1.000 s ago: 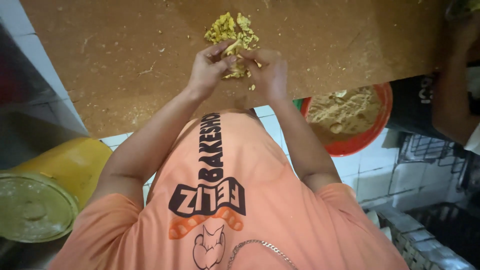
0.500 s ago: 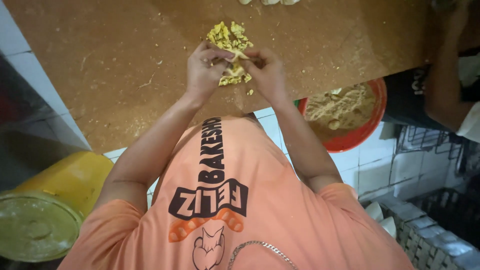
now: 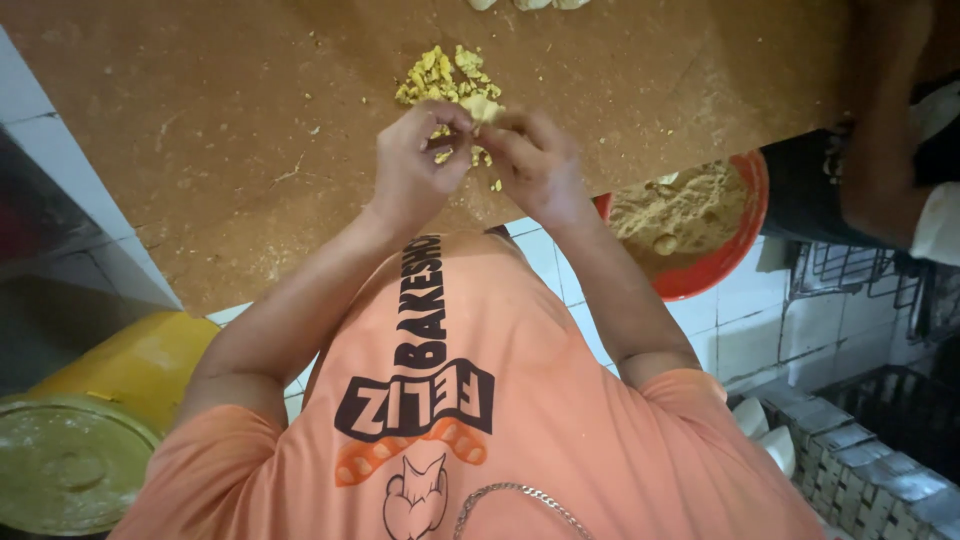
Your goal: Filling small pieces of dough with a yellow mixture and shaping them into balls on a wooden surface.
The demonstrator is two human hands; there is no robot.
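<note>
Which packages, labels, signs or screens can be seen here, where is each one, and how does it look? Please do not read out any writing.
Shirt print: on the front of the person's orange shirt, below the two hands; dark block lettering above a small orange and white drawing.
Yellow container: lower left, beside the wooden table; rounded body, pale dusty round lid, no label visible.
Red bowl: right, under the table edge; round, holds beige crumbly mix, unlabelled.
No signs or screens are in view.

Below the brown table we see a white-tiled floor; a yellow bin stands beside it.
</note>
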